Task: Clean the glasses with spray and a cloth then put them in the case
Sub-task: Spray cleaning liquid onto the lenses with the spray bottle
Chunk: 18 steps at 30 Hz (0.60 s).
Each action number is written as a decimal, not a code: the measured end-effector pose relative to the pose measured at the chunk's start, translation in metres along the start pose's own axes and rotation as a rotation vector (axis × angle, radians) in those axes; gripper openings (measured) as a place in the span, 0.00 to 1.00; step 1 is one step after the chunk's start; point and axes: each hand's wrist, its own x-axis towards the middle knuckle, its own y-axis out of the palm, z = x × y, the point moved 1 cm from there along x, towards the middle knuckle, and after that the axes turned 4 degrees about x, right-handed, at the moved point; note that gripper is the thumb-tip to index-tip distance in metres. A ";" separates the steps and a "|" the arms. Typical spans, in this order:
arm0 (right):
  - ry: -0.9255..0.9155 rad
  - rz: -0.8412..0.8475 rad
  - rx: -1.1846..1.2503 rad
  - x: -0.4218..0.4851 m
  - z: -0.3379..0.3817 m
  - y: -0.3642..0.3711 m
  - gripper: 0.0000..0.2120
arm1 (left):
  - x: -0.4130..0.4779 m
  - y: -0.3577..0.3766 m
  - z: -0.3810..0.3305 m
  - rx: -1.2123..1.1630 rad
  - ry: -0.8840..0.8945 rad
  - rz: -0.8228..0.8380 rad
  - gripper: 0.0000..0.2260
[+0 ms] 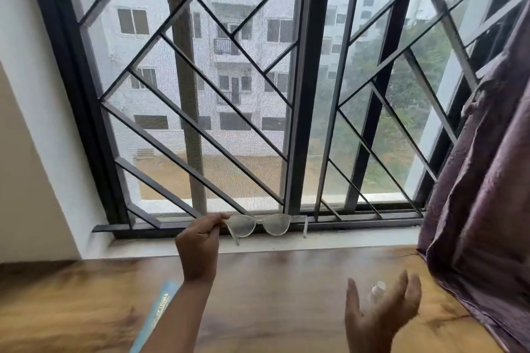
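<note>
My left hand [198, 241] is raised in front of the window and pinches clear-framed glasses [259, 225] by their left corner, lenses facing me, both temple arms hanging down. My right hand [378, 312] hovers lower right over the wooden table [272, 309], palm up and fingers spread. A small clear spray bottle [377, 289] shows just behind its fingers; whether the hand touches it is unclear. A light blue flat object with print [156, 315], perhaps the case or cloth packet, lies on the table, partly hidden by my left forearm.
A barred, screened window [258, 94] and its white sill [286, 241] lie straight ahead. A purple curtain [481, 195] hangs at the right, draping onto the table. A white wall [28, 152] stands at the left.
</note>
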 end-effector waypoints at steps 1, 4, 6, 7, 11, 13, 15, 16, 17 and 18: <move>-0.012 0.063 0.047 0.002 0.009 0.007 0.37 | -0.001 0.000 -0.002 -0.031 -0.014 0.006 0.15; 0.078 0.292 0.261 0.005 0.029 0.029 0.27 | -0.006 -0.003 -0.007 -0.089 -0.032 0.039 0.18; 0.119 0.363 0.370 0.011 0.039 0.039 0.23 | -0.011 -0.004 -0.008 -0.088 -0.016 0.055 0.17; 0.132 0.378 0.405 0.015 0.044 0.042 0.22 | -0.012 -0.005 -0.007 -0.085 -0.012 0.059 0.17; 0.163 0.400 0.484 0.024 0.056 0.049 0.19 | -0.019 -0.006 0.000 -0.141 -0.064 0.067 0.15; 0.167 0.419 0.478 0.023 0.055 0.053 0.17 | -0.020 -0.006 0.003 -0.159 -0.080 0.069 0.15; 0.174 0.432 0.475 0.023 0.051 0.056 0.18 | -0.021 -0.007 0.003 -0.148 -0.085 0.075 0.17; 0.174 0.430 0.477 0.023 0.049 0.057 0.18 | -0.020 -0.008 0.003 -0.148 -0.093 0.080 0.19; 0.171 0.425 0.480 0.023 0.047 0.057 0.18 | -0.020 -0.008 0.003 -0.153 -0.097 0.084 0.19; 0.170 0.419 0.483 0.024 0.046 0.057 0.17 | -0.020 -0.008 0.002 -0.155 -0.095 0.087 0.18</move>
